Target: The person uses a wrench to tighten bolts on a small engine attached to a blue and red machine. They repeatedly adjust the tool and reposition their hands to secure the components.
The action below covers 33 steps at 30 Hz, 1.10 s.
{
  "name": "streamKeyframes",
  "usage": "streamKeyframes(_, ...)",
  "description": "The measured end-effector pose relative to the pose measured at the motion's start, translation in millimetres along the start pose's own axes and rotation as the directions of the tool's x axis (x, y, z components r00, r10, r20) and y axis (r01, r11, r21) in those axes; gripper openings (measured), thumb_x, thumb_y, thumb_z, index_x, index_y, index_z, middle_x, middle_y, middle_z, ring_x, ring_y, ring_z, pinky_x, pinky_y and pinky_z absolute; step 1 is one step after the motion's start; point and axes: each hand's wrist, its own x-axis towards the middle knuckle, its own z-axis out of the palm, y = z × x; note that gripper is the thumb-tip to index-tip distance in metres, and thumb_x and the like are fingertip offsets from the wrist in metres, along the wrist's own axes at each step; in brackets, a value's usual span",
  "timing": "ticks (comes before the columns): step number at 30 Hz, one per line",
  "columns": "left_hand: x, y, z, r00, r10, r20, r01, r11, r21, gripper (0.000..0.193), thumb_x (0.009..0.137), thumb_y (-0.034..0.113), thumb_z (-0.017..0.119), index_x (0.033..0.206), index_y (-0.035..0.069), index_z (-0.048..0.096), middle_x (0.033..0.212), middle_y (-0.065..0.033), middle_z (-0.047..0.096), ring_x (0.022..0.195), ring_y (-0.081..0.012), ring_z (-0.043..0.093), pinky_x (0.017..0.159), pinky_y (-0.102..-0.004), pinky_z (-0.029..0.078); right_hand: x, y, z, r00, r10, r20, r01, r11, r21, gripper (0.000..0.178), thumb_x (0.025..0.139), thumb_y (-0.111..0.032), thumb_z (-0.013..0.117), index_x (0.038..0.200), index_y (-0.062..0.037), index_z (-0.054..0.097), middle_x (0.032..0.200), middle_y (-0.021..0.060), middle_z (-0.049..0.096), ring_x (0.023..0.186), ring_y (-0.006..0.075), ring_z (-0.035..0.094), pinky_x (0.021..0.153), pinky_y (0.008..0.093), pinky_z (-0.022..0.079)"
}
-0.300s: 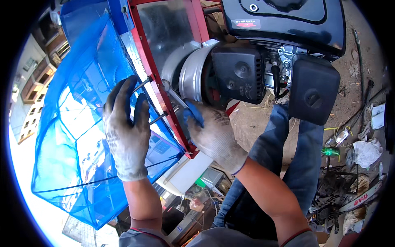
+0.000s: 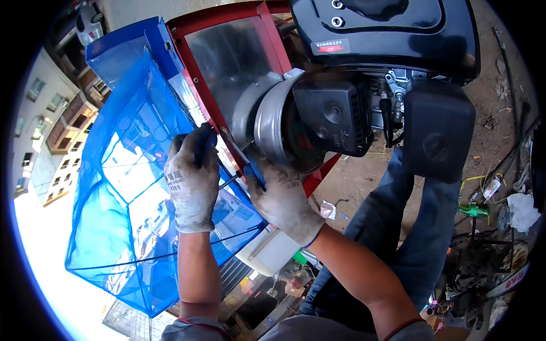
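My left hand [image 2: 194,176], in a pale work glove with dark fingertips, is closed at the edge of a red metal frame [image 2: 199,95]. Its fingertips pinch the upper bolt, mostly hidden behind them. From the other side of the frame, my right hand [image 2: 284,196], gloved alike, grips a metal wrench [image 2: 235,149]. The wrench's head lies by the frame, close to my left fingertips; whether it sits on a nut cannot be seen. Lower down, a second dark bolt [image 2: 230,181] sticks out of the frame between my hands.
Blue mesh [image 2: 94,244] on thin rods spreads left of the frame. To the right stand a silver pulley [image 2: 270,128] and an engine with a black tank [image 2: 392,42] and black covers [image 2: 439,131]. A green bottle [image 2: 474,211] and scattered tools lie on the dirt floor.
My left hand has gone from spread fingers beside the upper bolt to a pinch on it. My right hand, still holding the wrench, has shifted slightly down and left. The view has moved somewhat.
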Motion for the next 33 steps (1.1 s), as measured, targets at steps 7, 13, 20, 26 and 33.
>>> streamKeyframes(7, 8.3, -0.7, -1.7, 0.999, -0.015, 0.034, 0.017, 0.998, -0.058, 0.024, 0.087, 0.002, 0.061, 0.109, -0.002, 0.069, 0.100, -0.0183, 0.070, 0.085, -0.0272, 0.070, 0.078, -0.0373, 0.055, 8.5, 17.3, 29.1, 0.995, -0.091, -0.041, 0.088, 0.992, -0.085, 0.056, 0.083, -0.015, 0.064, 0.136, -0.0058, 0.048, 0.113, 0.0195, 0.064, 0.102, 0.0332, 0.065, 0.090, 0.0454, 0.052)
streamKeyframes(13, 8.1, -3.5, 0.5, 0.999, 0.049, 0.006, -0.049, 0.998, -0.043, 0.024, 0.084, 0.000, 0.060, 0.106, -0.003, 0.069, 0.097, -0.0182, 0.071, 0.083, -0.0277, 0.070, 0.076, -0.0373, 0.055, 15.5, 18.8, 25.2, 0.995, -0.077, 0.060, 0.076, 0.997, 0.023, 0.058, 0.083, -0.012, 0.064, 0.138, -0.0045, 0.046, 0.110, 0.0216, 0.064, 0.095, 0.0368, 0.067, 0.086, 0.0452, 0.054)
streamKeyframes(20, 9.8, -5.9, 2.5, 0.998, 0.061, 0.006, -0.061, 0.993, -0.097, 0.023, 0.080, -0.001, 0.064, 0.103, 0.000, 0.070, 0.094, -0.0192, 0.069, 0.084, -0.0336, 0.070, 0.076, -0.0389, 0.055, 17.7, 22.2, 21.8, 0.980, -0.197, 0.012, 0.197, 0.980, 0.009, 0.050, 0.083, -0.010, 0.064, 0.130, 0.0001, 0.052, 0.102, 0.0220, 0.066, 0.094, 0.0352, 0.067, 0.086, 0.0439, 0.054)
streamKeyframes(26, 9.4, -6.5, 2.7, 0.998, 0.061, -0.001, -0.061, 0.994, -0.090, 0.023, 0.080, -0.001, 0.065, 0.102, 0.000, 0.070, 0.095, -0.0192, 0.070, 0.083, -0.0331, 0.071, 0.075, -0.0382, 0.055, 24.5, 14.5, 0.9, 0.949, -0.079, 0.305, 0.073, 0.997, 0.030, 0.051, 0.089, -0.015, 0.062, 0.136, -0.0019, 0.046, 0.104, 0.0223, 0.065, 0.097, 0.0378, 0.066, 0.087, 0.0463, 0.053)
streamKeyframes(33, 8.6, -12.0, 6.2, 0.997, 0.074, 0.012, -0.073, 0.996, -0.046, 0.025, 0.080, 0.001, 0.066, 0.105, 0.002, 0.069, 0.095, -0.0177, 0.069, 0.085, -0.0327, 0.070, 0.077, -0.0398, 0.054, 23.8, 6.9, -9.1, 0.972, -0.057, 0.230, 0.054, 0.998, 0.017, 0.041, 0.089, -0.014, 0.062, 0.128, -0.0026, 0.053, 0.092, 0.0204, 0.067, 0.086, 0.0362, 0.068, 0.078, 0.0440, 0.054)
